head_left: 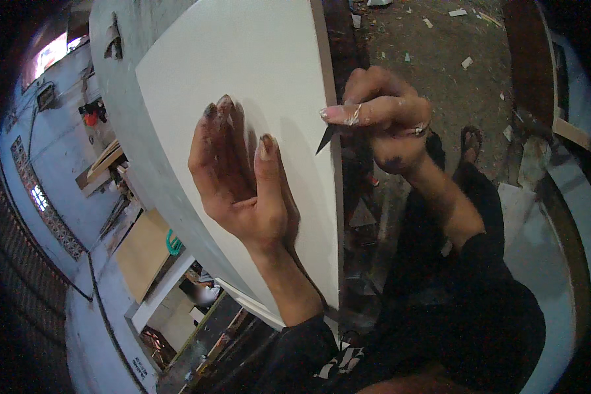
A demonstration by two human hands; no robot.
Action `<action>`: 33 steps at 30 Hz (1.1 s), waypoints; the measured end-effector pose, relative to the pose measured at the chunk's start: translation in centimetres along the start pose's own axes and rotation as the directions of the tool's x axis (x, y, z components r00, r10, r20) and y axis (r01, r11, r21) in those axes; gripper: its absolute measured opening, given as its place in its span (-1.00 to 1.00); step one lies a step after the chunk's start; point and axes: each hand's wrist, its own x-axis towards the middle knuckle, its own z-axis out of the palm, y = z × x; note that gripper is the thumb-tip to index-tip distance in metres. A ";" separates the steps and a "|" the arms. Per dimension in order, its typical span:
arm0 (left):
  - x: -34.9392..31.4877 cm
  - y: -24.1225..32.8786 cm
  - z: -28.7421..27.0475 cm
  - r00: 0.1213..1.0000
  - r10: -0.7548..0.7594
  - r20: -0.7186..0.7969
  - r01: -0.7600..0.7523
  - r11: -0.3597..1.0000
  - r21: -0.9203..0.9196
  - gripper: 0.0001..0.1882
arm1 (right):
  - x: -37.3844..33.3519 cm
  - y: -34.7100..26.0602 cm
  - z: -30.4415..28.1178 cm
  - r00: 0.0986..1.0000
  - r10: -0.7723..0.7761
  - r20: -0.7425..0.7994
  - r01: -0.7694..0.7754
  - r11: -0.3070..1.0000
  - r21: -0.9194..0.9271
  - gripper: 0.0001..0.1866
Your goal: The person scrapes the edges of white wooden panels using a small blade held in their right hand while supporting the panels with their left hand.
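A large white board [256, 72] lies in front of me, its long straight edge running under my right hand. My left hand [240, 177] is on or just above the board, palm turned inward, fingers stretched and thumb apart, with nothing in it. Dark smudges mark its fingertips. At the board's right edge, my right hand [387, 115] pinches a small dark pointed blade [324, 140] between thumb and curled fingers. The blade's tip points down toward the board; I cannot tell whether it touches. White residue sticks to the right thumb and fingers.
Paper scraps and debris lie on the dirt floor [440, 72] to the right, near my sandalled foot [471, 143]. A tan panel [144, 253] leans by the blue wall [65, 164] at left. Another person [207, 292] is visible beyond an opening at lower left.
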 end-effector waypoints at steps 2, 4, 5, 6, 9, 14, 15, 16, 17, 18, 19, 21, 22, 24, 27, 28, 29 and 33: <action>0.0 0.2 0.1 1.000 -0.005 0.006 0.005 1.000 0.004 -0.45 | -0.5 -0.2 0.0 1.000 -0.017 0.013 0.017 1.000 -0.020 -0.72; -0.1 0.1 0.0 1.000 -0.005 0.017 0.005 1.000 -0.007 -0.46 | -1.1 -0.5 0.0 1.000 -0.013 0.023 0.014 0.999 -0.030 -0.71; 0.0 0.0 -0.2 1.000 0.003 0.021 -0.002 1.000 -0.016 -0.46 | -1.4 -0.7 0.1 1.000 -0.005 0.028 0.006 1.000 -0.027 -0.72; 0.1 0.0 -0.3 1.000 0.010 0.025 -0.009 1.000 -0.027 -0.47 | -1.7 -0.9 0.2 0.999 0.002 0.034 -0.001 1.000 -0.024 -0.72; 0.3 -0.2 0.2 1.000 0.012 0.007 -0.012 0.999 -0.039 -0.48 | -2.5 -1.1 0.6 1.000 -0.018 0.018 0.019 0.999 -0.037 -0.74; 0.9 -1.0 -0.4 0.995 0.093 0.045 -0.092 0.996 -0.018 -0.51 | -4.1 -1.3 1.2 0.997 -0.025 0.067 0.028 0.999 -0.042 -0.77; 1.0 -1.2 -0.6 0.991 0.120 0.058 -0.121 0.993 0.004 -0.52 | -4.3 -1.3 1.4 0.996 -0.049 0.075 0.051 0.998 -0.023 -0.78; 1.1 -1.4 -0.9 0.990 0.130 0.062 -0.130 0.991 0.008 -0.52 | -4.5 -1.8 1.1 0.992 -0.039 0.120 0.040 0.999 -0.006 -0.77; 1.2 -1.5 -1.1 0.988 0.136 0.068 -0.137 0.991 0.008 -0.53 | -4.9 -2.0 1.1 0.991 -0.032 0.130 0.033 0.999 -0.009 -0.75; 1.3 -1.5 -1.1 0.987 0.144 0.074 -0.145 0.989 0.008 -0.53 | -5.5 -2.1 1.2 0.990 -0.025 0.139 0.027 1.000 -0.011 -0.74; 1.4 -1.5 -1.1 0.985 0.157 0.072 -0.159 0.987 0.019 -0.54 | -5.9 -2.1 1.4 0.989 -0.019 0.147 0.022 1.000 -0.014 -0.72; 1.3 -1.4 -1.1 0.984 0.166 0.071 -0.169 0.984 0.048 -0.56 | -6.5 -2.3 1.9 0.991 -0.047 0.127 0.042 0.998 0.044 -0.71; 1.4 -1.4 -1.1 0.983 0.163 0.078 -0.168 0.984 0.061 -0.55 | -6.9 -2.4 2.0 0.990 -0.039 0.133 0.034 0.998 0.046 -0.71; 1.4 -1.4 -1.3 0.985 0.149 0.092 -0.158 0.983 0.093 -0.54 | -8.0 -2.3 2.2 0.992 -0.010 0.122 0.001 0.997 0.077 -0.72; 1.4 -1.5 -1.5 0.988 0.142 0.066 -0.143 0.990 0.007 -0.56 | -8.9 -1.7 2.5 0.998 0.043 0.046 -0.050 0.984 0.170 -0.73; 1.4 -1.4 -1.6 0.987 0.145 0.071 -0.146 0.989 0.008 -0.56 | -8.8 -1.3 2.4 0.998 0.061 0.002 -0.061 0.977 0.206 -0.73; 1.4 -1.3 -1.3 0.986 0.145 0.076 -0.146 0.989 0.001 -0.56 | -8.6 -1.2 1.9 0.996 0.083 -0.040 -0.072 0.970 0.233 -0.73; 1.8 -1.8 -1.2 0.981 0.171 0.094 -0.167 0.985 -0.046 -0.57 | -6.8 0.1 2.1 0.984 0.020 -0.178 0.029 0.962 0.271 -0.72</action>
